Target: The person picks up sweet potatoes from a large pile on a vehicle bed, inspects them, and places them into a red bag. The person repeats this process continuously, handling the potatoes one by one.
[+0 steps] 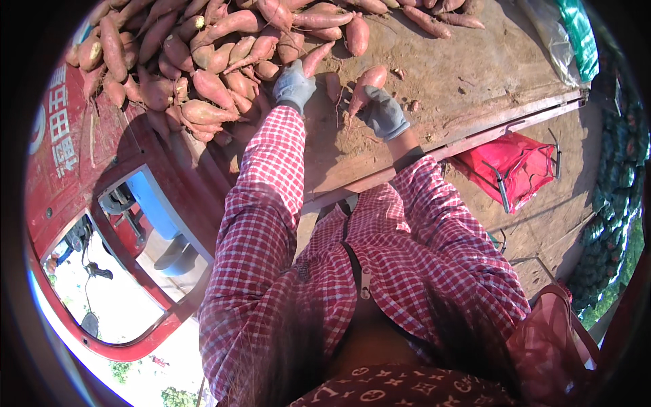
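In a grey work glove, my left hand [295, 87] grips a slim sweet potato [319, 57] at the right edge of the heap. My right hand [382, 113], gloved too, has its fingers closed around the lower side of a plump sweet potato [373, 77] over the dusty truck bed [437, 66]. Between the two hands lies a small dark sweet potato [333, 87] with a thin root. A large heap of sweet potatoes [211, 84] spreads to the left and far side. Another sweet potato [357, 35] rests just beyond my hands.
A metal edge [457, 141] borders the bed on my side. Below it, a red bag [513, 165] hangs open on a metal frame. The red truck cab [101, 137] stands at left. Filled dark green mesh sacks [610, 203] are stacked at far right. Green plastic [580, 40] lies at the bed's corner.
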The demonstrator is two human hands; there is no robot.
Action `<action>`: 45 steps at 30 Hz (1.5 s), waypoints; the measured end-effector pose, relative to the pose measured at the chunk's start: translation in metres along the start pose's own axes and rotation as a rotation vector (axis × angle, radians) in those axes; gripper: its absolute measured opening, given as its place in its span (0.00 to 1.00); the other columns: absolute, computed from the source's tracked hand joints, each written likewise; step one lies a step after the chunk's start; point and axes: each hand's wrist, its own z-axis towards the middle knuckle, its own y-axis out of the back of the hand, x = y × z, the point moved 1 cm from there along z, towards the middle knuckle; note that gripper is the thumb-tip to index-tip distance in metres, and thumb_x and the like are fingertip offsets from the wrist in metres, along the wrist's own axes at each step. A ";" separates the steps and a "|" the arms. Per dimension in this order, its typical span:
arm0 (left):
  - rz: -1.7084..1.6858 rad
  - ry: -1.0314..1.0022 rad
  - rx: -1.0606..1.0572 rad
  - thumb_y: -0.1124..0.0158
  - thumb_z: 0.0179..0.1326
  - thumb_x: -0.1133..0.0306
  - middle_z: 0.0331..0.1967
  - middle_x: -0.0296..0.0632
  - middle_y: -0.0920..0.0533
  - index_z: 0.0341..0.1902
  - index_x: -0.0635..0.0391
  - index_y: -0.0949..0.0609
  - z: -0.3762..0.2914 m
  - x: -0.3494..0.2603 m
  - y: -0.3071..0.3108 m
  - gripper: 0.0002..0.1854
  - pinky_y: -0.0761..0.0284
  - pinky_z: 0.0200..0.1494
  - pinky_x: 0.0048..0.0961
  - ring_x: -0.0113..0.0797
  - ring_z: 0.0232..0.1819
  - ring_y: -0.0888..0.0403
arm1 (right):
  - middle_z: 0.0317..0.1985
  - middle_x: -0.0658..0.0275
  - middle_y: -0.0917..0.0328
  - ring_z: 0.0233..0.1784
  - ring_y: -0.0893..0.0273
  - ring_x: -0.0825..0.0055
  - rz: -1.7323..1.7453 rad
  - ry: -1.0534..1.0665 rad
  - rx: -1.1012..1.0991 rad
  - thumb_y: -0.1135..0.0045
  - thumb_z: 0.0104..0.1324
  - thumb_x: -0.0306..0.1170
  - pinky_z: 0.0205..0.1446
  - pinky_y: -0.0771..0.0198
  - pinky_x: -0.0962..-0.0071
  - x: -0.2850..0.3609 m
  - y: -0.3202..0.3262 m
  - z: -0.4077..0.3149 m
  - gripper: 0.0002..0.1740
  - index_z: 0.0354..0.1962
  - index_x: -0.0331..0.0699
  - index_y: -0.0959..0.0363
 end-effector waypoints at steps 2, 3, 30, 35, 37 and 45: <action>-0.509 0.101 0.216 0.29 0.62 0.60 0.40 0.49 0.14 0.62 0.59 0.23 -0.014 0.011 0.003 0.27 0.20 0.39 0.38 0.41 0.36 0.15 | 0.50 0.65 0.20 0.50 0.18 0.67 -0.033 0.069 0.082 0.36 0.68 0.30 0.53 0.20 0.59 -0.004 -0.024 0.001 0.21 0.58 0.43 0.29; -0.830 0.200 0.319 0.28 0.63 0.62 0.36 0.45 0.15 0.66 0.61 0.24 -0.032 0.005 0.006 0.30 0.21 0.34 0.32 0.34 0.31 0.17 | 0.50 0.65 0.19 0.50 0.18 0.66 -0.040 0.121 0.115 0.36 0.69 0.30 0.53 0.20 0.59 -0.006 -0.033 -0.001 0.21 0.58 0.44 0.29; -0.700 0.115 -0.063 0.40 0.68 0.76 0.42 0.32 0.18 0.51 0.63 0.18 -0.201 0.131 -0.008 0.10 0.25 0.49 0.24 0.25 0.44 0.21 | 0.60 0.57 0.24 0.56 0.24 0.71 -1.128 0.665 -1.481 0.26 0.63 0.35 0.58 0.26 0.72 0.255 0.265 -0.390 0.44 0.71 0.30 0.38; -0.724 0.248 -0.604 0.40 0.70 0.74 0.45 0.36 0.14 0.52 0.63 0.16 -0.206 0.166 0.003 0.11 0.22 0.53 0.26 0.29 0.47 0.19 | 0.64 0.57 0.22 0.64 0.25 0.73 -1.339 1.003 -0.614 0.38 0.72 0.26 0.67 0.31 0.73 0.141 0.102 -0.168 0.27 0.66 0.29 0.30; -0.944 0.270 -0.763 0.39 0.69 0.74 0.46 0.36 0.17 0.54 0.62 0.17 -0.196 0.179 -0.010 0.13 0.22 0.52 0.27 0.30 0.46 0.20 | 0.62 0.52 0.20 0.62 0.20 0.62 -1.599 0.773 -0.282 0.36 0.69 0.31 0.67 0.28 0.67 0.067 0.035 -0.101 0.29 0.65 0.33 0.28; -1.031 0.430 -0.368 0.37 0.73 0.60 0.45 0.34 0.16 0.49 0.59 0.17 -0.182 0.204 0.000 0.14 0.25 0.51 0.30 0.29 0.46 0.22 | 0.78 0.60 0.41 0.83 0.47 0.57 -2.575 0.623 0.626 0.48 0.71 0.37 0.83 0.50 0.53 -0.144 -0.134 0.049 0.35 0.74 0.44 0.40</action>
